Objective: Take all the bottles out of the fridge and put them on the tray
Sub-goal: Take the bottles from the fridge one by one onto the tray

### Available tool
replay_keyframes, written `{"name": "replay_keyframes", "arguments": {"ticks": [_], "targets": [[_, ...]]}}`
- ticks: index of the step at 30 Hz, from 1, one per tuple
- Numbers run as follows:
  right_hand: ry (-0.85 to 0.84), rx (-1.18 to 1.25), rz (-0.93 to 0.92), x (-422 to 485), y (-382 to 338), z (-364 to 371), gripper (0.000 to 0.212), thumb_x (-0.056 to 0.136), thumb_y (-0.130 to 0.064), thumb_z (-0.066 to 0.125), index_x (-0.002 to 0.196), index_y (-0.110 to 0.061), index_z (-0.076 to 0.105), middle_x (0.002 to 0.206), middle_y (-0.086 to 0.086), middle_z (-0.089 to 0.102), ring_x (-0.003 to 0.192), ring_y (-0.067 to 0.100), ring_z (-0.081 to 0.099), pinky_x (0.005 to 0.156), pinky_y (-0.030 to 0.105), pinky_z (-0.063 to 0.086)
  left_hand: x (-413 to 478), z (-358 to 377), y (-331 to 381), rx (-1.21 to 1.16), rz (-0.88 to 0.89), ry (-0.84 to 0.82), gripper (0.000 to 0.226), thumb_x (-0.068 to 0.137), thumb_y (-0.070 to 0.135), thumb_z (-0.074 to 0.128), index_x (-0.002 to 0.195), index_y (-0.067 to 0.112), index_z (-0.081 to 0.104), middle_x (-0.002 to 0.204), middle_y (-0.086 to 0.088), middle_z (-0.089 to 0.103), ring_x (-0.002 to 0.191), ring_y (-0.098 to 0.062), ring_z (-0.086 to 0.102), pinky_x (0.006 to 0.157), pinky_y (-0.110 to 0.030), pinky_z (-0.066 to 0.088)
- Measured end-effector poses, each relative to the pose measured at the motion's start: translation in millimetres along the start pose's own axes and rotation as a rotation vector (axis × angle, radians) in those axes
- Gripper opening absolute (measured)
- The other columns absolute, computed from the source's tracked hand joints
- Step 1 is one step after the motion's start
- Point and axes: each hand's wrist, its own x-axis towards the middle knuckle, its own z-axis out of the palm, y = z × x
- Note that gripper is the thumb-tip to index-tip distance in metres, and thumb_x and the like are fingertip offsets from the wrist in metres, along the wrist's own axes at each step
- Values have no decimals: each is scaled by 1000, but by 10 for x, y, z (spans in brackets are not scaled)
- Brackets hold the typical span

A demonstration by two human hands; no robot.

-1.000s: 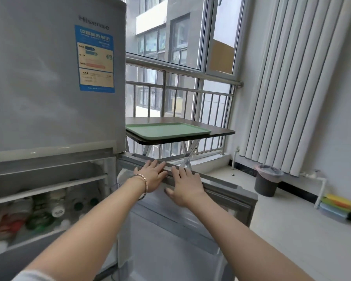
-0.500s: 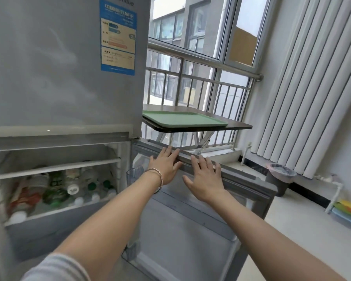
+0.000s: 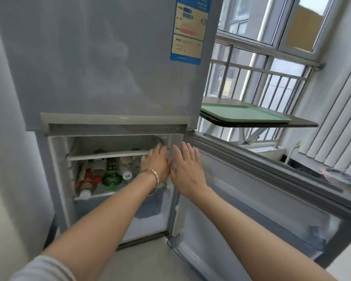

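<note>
The grey fridge (image 3: 93, 63) has its lower compartment open, its door (image 3: 257, 191) swung out to the right. Several bottles lie on a shelf inside: a red-labelled one (image 3: 87, 181), a green one (image 3: 111, 175) and a clear one with a white cap (image 3: 127, 173). My left hand (image 3: 156, 162), with a bracelet on the wrist, reaches into the compartment at its right side, fingers spread, holding nothing. My right hand (image 3: 187, 169) is flat and open beside it at the door's hinge edge. The green tray (image 3: 243, 114) lies bare on a dark table (image 3: 300, 123) to the right.
A white shelf bar (image 3: 107, 155) crosses the compartment above the bottles. Railings and a window stand behind the table. A grey bin (image 3: 340, 179) sits on the floor beyond the open door, under vertical blinds (image 3: 336, 118).
The view swung left toward the fridge. Both hands left the top edge of the open door and moved left to the compartment opening; the left hand now reaches inside.
</note>
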Motion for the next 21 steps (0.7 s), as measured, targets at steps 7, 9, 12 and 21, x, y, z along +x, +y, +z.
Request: {"name": "replay_keyframes", "arguments": {"ticks": [7, 9, 12, 21], "targets": [[-241, 356, 12, 211, -413, 698, 53, 82, -10, 50, 134, -11, 41, 133, 12, 46, 123, 31, 43, 100, 42, 41, 81, 29, -653, 43, -120, -172, 45, 89, 33, 45, 130, 16, 46, 134, -11, 51, 124, -31, 48, 99, -44, 41], [-335, 385, 62, 256, -423, 902, 56, 83, -11, 52, 137, -12, 38, 135, 12, 45, 122, 32, 44, 98, 43, 43, 108, 140, -734, 42, -139, -199, 40, 93, 32, 41, 129, 15, 48, 132, -12, 53, 121, -31, 50, 98, -42, 40], [-466, 387, 120, 335, -356, 1190, 57, 86, -16, 56, 139, -13, 35, 139, 13, 41, 125, 32, 43, 101, 43, 42, 181, 345, -838, 28, -156, -210, 39, 96, 34, 36, 126, 13, 50, 130, -15, 56, 115, -32, 55, 96, -41, 43], [-598, 288, 240, 718, -45, 1877, 63, 89, -20, 56, 144, -15, 27, 151, 17, 28, 138, 36, 28, 111, 44, 33, 345, 581, -1019, -34, -295, -210, 39, 96, 39, 37, 126, 16, 49, 117, -12, 64, 103, -29, 62, 83, -36, 49]]}}
